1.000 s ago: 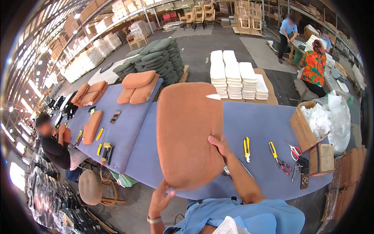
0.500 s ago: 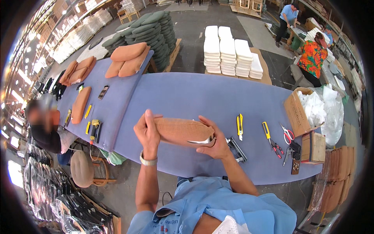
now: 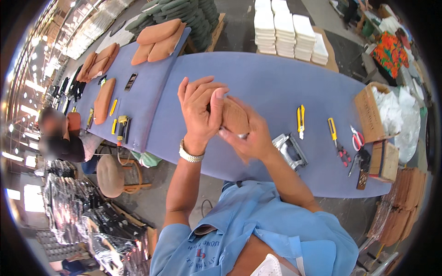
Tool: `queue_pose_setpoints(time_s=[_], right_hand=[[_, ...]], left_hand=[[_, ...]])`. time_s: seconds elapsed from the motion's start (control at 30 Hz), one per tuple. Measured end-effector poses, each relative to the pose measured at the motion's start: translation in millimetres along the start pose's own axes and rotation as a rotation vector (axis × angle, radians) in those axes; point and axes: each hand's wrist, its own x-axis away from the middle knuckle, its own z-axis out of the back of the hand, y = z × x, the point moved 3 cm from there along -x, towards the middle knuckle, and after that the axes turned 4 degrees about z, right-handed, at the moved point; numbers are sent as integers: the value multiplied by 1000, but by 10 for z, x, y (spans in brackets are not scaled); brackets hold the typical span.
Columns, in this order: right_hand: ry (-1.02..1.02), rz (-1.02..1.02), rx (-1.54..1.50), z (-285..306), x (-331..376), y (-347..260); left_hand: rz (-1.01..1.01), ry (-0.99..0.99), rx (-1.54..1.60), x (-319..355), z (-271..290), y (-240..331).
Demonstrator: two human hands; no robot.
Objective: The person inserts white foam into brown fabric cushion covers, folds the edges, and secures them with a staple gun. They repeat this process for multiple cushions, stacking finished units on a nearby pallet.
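A small brown fabric-covered pad (image 3: 235, 117) is held up over the blue table, its end turned toward me. My right hand (image 3: 252, 138), slightly blurred, grips its near end from the right and below. My left hand (image 3: 200, 108), a metal-banded watch on the wrist, presses its thumb along the pad's left side. The left fingers curve up behind it, loosely bent. Much of the pad is hidden by both hands. On the table near my right forearm lies a metal staple gun (image 3: 290, 152).
Right of my hands lie a yellow utility knife (image 3: 300, 121), a yellow-handled screwdriver (image 3: 332, 128), pliers (image 3: 343, 155) and scissors (image 3: 357, 139). A cardboard box (image 3: 371, 112) holds white stuffing. Leftward are brown cushions (image 3: 157, 40), a phone (image 3: 131, 82) and a seated person (image 3: 69, 145).
The pad has turned from lying sideways between my hands to end-on, and my hands have drawn closer together. My left hand has risen and moved right. The view has shifted.
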Motion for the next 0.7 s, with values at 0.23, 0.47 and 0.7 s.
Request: queue_pose_setpoints(time_s=[0.23, 0.47, 0.7], right_hand=[[-73, -44, -148, -137, -4, 57], [-120, -35, -175, -184, 60, 182], [-160, 1, -47, -212, 51, 34]], left_hand=[[102, -62, 153, -141, 74, -374], [185, -133, 279, -178, 196, -666], [301, 37, 516, -107, 238, -718]])
